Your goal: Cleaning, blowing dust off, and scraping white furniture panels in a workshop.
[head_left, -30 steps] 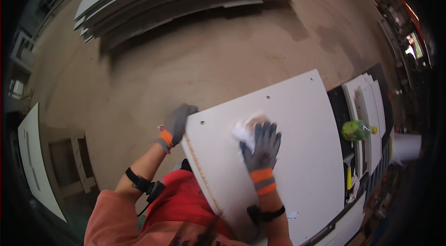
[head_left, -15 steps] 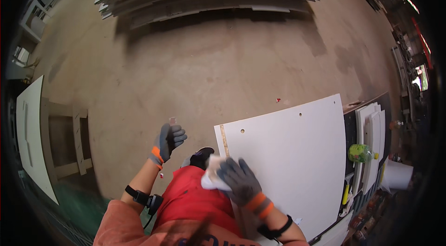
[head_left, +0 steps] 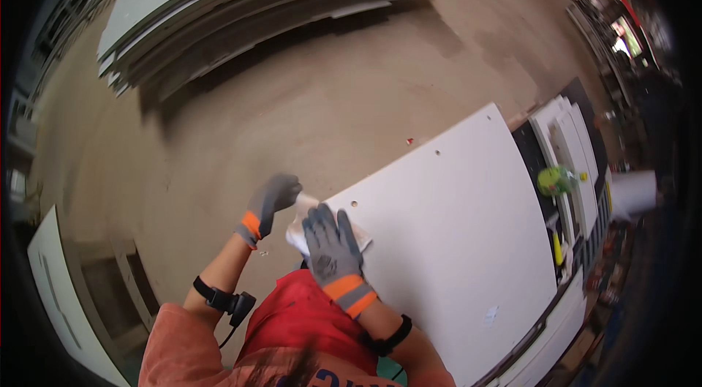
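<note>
My right hand [head_left: 333,248], in a grey glove with an orange cuff, lies over a crumpled white cloth [head_left: 297,232] at the near left corner of a large white panel [head_left: 446,241]. Its fingers stretch forward over the cloth, which shows on both sides of them; the thumb's hold underneath is hidden. Close by on the left, my gloved left hand [head_left: 278,193] has its fingers curled beside the cloth's upper end. Blur hides whether they pinch it. Round holes [head_left: 354,204] run along the panel's far edge.
A tall stack of panels [head_left: 256,21] stands on the floor at the far left. White boards [head_left: 563,153], a green-labelled bottle [head_left: 556,181] and a yellow-handled tool [head_left: 557,248] lie right of the panel. Another white panel [head_left: 62,292] leans by a wooden frame at the left.
My right hand has carried the cloth from over my lap to the panel's corner. My left hand has come closer to it, its fingers now curled. The view has turned right.
</note>
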A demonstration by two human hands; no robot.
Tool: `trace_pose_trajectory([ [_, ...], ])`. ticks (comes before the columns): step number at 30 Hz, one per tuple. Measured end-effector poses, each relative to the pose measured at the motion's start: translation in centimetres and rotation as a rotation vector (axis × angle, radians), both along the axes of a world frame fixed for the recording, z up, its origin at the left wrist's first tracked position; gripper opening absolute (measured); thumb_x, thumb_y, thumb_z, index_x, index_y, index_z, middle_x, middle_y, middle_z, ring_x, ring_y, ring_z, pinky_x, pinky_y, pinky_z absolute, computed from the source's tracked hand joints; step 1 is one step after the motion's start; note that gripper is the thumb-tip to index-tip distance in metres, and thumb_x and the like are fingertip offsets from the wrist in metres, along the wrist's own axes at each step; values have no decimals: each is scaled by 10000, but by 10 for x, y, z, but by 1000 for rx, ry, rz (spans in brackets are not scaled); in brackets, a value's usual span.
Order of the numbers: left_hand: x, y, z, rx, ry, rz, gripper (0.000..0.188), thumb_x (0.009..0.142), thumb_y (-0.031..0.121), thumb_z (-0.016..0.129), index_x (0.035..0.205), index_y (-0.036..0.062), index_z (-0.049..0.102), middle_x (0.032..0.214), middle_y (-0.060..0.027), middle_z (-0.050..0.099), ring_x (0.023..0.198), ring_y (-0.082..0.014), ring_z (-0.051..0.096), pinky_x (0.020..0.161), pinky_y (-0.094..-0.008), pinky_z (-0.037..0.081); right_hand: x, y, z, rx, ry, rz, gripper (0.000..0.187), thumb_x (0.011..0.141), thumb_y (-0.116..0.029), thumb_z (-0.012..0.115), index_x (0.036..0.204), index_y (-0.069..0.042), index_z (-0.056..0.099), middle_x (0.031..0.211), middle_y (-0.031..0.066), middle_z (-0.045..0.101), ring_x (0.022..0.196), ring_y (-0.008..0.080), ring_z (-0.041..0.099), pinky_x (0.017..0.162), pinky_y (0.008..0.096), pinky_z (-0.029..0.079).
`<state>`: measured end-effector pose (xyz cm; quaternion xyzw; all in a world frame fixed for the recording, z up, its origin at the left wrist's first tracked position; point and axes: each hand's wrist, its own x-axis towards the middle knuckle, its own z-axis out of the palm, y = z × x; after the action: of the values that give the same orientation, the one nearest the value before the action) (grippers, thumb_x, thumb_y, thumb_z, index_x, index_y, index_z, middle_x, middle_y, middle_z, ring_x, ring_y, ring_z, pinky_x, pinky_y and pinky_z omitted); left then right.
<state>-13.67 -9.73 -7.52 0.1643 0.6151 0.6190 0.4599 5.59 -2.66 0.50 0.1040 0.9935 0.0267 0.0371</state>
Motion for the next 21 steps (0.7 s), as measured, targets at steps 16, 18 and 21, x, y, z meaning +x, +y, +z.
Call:
trace_pose_trajectory([
  [16, 83, 116, 56, -347, 1063, -343, 565, 941, 490, 462, 1272, 47, 580, 1228, -190, 626, 1176, -340, 570, 999, -385, 422, 347, -180, -5, 37, -174, -1311, 493, 815, -376, 617, 1264, -189, 541, 1369, 52, 457, 1401, 300, 300, 1125, 621, 172],
  [18, 79, 118, 50, -283, 1039, -340, 576, 939, 500, 470, 1265, 40, 588, 1224, -193, 630, 1188, -334, 566, 1013, -382, 413, 420, -213, -18, 300, -408, -1383, 542, 825, -383, 614, 1326, -216, 492, 1408, 53, 419, 1429, 280, 237, 1146, 597, 134],
  [21, 79, 122, 41, -227, 1064, -386, 566, 943, 494, 462, 1263, 45, 591, 1232, -190, 626, 1185, -334, 567, 1015, -382, 414, 536, -263, -22, 658, -534, -1502, 531, 879, -374, 585, 1385, -266, 463, 1257, 75, 526, 1249, 232, 494, 1012, 507, 424],
])
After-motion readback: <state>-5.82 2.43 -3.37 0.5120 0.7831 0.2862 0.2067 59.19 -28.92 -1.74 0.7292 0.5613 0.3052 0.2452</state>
